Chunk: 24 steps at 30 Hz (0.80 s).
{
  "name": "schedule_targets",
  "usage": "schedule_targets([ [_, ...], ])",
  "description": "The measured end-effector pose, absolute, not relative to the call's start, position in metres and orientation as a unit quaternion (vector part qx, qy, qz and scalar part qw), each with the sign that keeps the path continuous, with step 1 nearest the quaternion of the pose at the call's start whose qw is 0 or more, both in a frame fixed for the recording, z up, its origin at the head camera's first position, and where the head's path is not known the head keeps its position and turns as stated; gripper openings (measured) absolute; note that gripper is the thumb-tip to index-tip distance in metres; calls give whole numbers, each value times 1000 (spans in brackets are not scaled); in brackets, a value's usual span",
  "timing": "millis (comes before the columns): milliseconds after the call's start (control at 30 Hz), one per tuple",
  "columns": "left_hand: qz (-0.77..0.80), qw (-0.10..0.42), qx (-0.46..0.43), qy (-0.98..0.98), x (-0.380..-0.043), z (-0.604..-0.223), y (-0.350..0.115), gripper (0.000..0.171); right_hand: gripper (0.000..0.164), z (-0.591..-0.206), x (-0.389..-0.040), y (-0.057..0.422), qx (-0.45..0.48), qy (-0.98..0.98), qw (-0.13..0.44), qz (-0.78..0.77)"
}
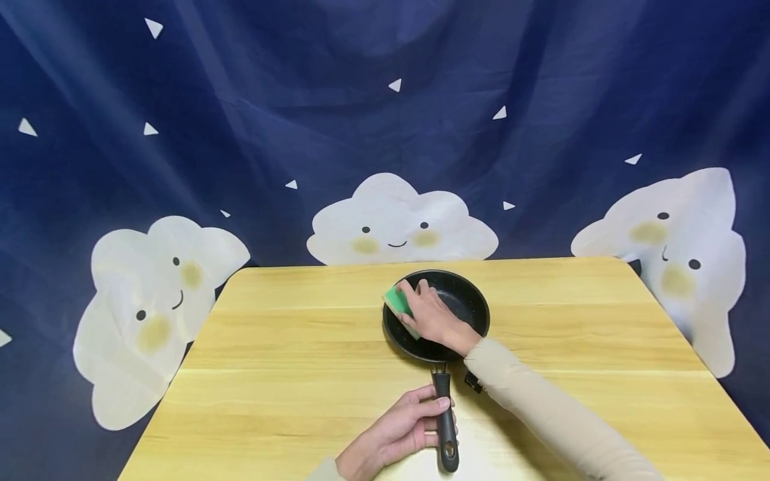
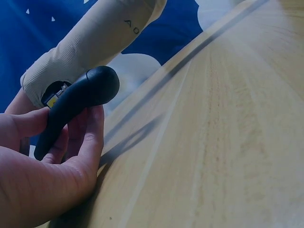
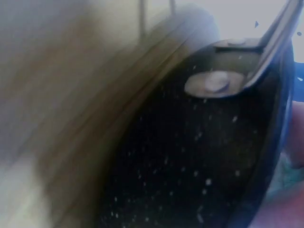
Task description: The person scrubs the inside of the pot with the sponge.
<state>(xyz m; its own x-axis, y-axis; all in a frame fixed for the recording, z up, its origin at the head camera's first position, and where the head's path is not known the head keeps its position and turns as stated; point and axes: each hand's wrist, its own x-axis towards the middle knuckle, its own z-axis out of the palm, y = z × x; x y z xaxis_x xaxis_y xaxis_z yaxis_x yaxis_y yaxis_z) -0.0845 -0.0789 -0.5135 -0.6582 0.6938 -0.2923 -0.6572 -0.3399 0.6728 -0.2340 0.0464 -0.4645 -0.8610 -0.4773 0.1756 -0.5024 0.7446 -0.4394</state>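
A black frying pan (image 1: 466,300) is at the middle of the table in the head view, its handle (image 1: 446,427) pointing toward me. My left hand (image 1: 402,427) grips that handle, thumb on top and fingers beneath. In the left wrist view the rounded handle end (image 2: 102,85) stands out above the fingers. Over the pan, my right hand (image 1: 432,317) holds a green and yellowish sponge (image 1: 397,300) against the inner left side near the rim. The right wrist view shows the pan's speckled black surface (image 3: 185,156) and its metal handle bracket (image 3: 213,85) close up.
The light wooden table (image 1: 289,347) extends around the pan on all sides. Behind it hangs a dark blue curtain (image 1: 337,87) with white clouds and triangles. A small black device (image 1: 474,381) shows at the right sleeve's cuff (image 1: 490,361).
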Motion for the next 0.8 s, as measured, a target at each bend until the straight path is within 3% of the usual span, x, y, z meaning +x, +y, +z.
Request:
schedule_targets([
  [300, 819, 411, 24, 399, -85, -512, -79, 24, 47, -471, -250, 51, 252, -948, 90, 173],
  [800, 820, 408, 33, 400, -84, -512, -79, 16, 46, -474, -260, 63, 235, -958, 94, 134],
])
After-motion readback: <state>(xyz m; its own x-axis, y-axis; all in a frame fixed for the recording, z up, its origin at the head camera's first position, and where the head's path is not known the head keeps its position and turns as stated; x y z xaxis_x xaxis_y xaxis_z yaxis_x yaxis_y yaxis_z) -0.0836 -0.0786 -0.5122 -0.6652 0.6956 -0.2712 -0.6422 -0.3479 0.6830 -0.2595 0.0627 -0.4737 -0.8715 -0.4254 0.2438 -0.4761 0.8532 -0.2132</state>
